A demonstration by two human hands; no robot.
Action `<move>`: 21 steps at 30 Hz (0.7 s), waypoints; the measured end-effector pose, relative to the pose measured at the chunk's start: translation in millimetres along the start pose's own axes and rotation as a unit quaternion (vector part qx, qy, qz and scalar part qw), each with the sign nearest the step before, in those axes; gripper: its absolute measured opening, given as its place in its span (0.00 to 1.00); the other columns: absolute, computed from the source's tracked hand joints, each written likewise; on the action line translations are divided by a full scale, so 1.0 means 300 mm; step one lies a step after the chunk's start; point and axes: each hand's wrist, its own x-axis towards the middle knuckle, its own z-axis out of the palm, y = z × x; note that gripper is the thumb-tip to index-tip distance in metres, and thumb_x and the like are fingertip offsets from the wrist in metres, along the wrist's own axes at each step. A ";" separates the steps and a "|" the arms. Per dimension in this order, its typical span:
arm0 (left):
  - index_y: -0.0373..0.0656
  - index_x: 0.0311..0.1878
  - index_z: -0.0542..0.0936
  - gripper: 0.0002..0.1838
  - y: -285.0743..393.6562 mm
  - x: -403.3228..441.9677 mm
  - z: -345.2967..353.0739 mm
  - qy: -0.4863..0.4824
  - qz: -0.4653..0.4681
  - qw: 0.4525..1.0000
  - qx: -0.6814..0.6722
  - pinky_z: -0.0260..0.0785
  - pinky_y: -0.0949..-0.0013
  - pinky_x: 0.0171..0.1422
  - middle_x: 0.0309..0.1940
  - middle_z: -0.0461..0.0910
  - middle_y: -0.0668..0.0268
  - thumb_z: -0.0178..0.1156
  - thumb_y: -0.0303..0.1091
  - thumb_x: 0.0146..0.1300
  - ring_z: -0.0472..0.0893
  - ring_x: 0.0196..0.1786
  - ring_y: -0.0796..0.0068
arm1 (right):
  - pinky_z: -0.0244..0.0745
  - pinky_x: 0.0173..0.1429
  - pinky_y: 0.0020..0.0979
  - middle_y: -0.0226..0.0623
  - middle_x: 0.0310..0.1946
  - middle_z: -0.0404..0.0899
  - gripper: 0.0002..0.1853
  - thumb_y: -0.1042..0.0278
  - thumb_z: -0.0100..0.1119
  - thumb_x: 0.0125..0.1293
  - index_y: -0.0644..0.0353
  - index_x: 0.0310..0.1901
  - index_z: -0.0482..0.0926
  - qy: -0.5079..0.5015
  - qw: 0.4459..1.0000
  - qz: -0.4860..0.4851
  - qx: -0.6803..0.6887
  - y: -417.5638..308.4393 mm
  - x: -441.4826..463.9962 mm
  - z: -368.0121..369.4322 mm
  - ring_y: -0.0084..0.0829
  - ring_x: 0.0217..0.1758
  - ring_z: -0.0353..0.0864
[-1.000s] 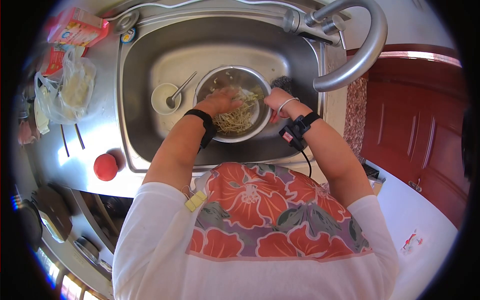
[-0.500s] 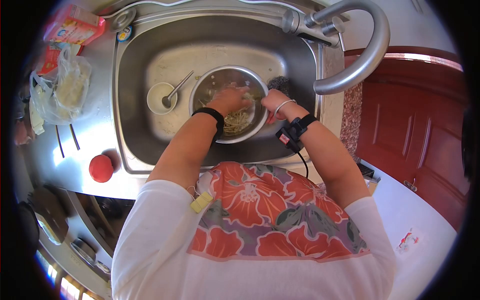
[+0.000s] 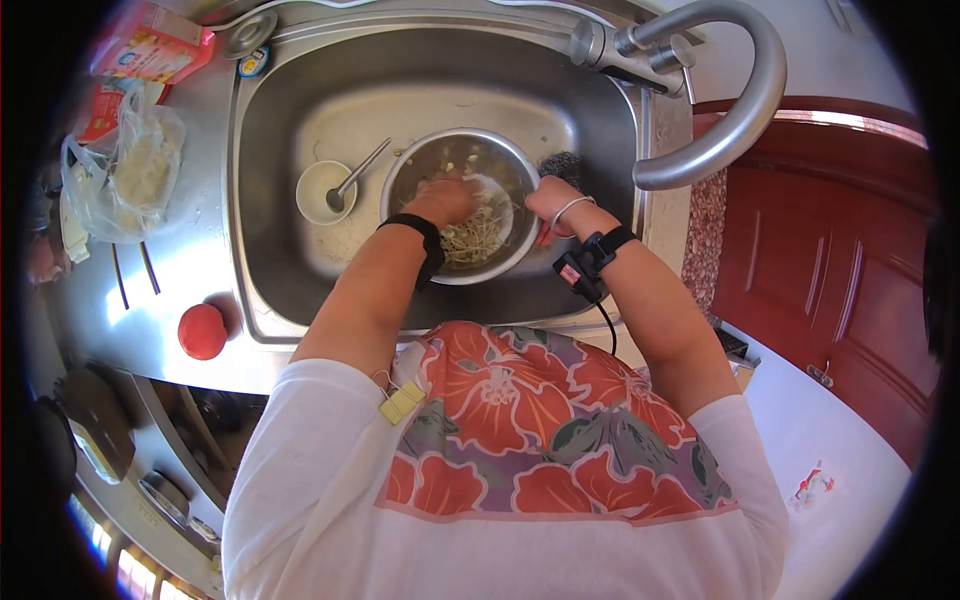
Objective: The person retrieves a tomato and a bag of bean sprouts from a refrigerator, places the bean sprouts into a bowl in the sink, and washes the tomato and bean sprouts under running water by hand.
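A round stainless steel bowl (image 3: 517, 178) stands in the sink, with pale bean sprouts (image 3: 474, 240) lying in its lower part. A few small bits cling to its inner wall. My left hand (image 3: 446, 200) reaches over the left rim and down into the bowl, beside the sprouts; its fingers are mostly hidden or blurred. On the right, my right hand (image 3: 551, 206) is closed round the bowl's rim. Left of the steel bowl sits a small white bowl (image 3: 312, 190) with a metal spoon (image 3: 358, 175) leaning in it.
The steel sink (image 3: 270, 150) surrounds the bowls, and a dark scouring pad (image 3: 562, 167) lies behind my right hand. A curved faucet (image 3: 765, 80) arches at the right. On the left counter are a plastic bag (image 3: 140, 175), a red round object (image 3: 202, 332) and a pink packet (image 3: 155, 45).
My left hand has moved left within the bowl, leaving more of the sprouts and the bowl's inside visible. My right hand stays at the rim. The whole view shifts slightly.
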 end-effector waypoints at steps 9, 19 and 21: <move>0.52 0.56 0.70 0.22 -0.064 0.026 0.044 0.010 0.028 0.999 -0.028 0.58 0.57 0.61 0.52 0.69 0.50 0.47 0.50 0.61 0.67 0.57 0.52 | 0.76 0.21 0.41 0.55 0.20 0.76 0.15 0.75 0.39 0.54 0.80 0.35 0.73 0.002 0.999 0.000 -0.032 -0.041 -0.028 -0.007 0.45 0.20 0.80; 0.48 0.55 0.70 0.23 -0.029 -0.002 0.004 -0.037 0.042 0.997 -0.046 0.60 0.56 0.60 0.51 0.68 0.51 0.49 0.48 0.60 0.68 0.57 0.52 | 0.77 0.22 0.41 0.55 0.22 0.76 0.15 0.73 0.42 0.54 0.80 0.36 0.71 -0.009 0.999 0.010 -0.044 -0.054 0.014 -0.020 0.44 0.20 0.80; 0.47 0.55 0.71 0.22 0.062 -0.088 -0.077 -0.033 -0.025 0.999 -0.019 0.59 0.52 0.60 0.54 0.67 0.53 0.51 0.46 0.59 0.66 0.58 0.53 | 0.76 0.22 0.40 0.55 0.22 0.76 0.16 0.73 0.42 0.54 0.79 0.37 0.71 -0.010 0.999 0.011 -0.036 -0.063 0.017 -0.019 0.44 0.20 0.79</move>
